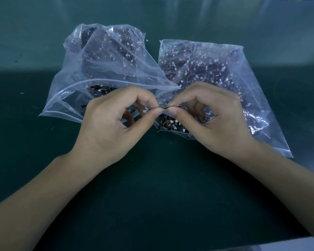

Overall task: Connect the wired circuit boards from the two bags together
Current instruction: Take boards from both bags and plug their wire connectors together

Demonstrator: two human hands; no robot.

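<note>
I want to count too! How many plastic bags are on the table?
2. The left plastic bag lies behind the left hand, its mouth open toward the person. The right plastic bag lies beside it, behind the right hand. None seems hidden.

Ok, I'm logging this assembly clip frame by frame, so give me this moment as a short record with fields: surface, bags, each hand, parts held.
surface: dark green table
left bag: clear plastic, mouth open toward the person, full of wired boards
right bag: clear plastic, beside the left bag, same contents
left hand: pinches one end of the boards
right hand: pinches the other end
boards: thin, seen edge-on, held between both hands above the bag mouths
</note>
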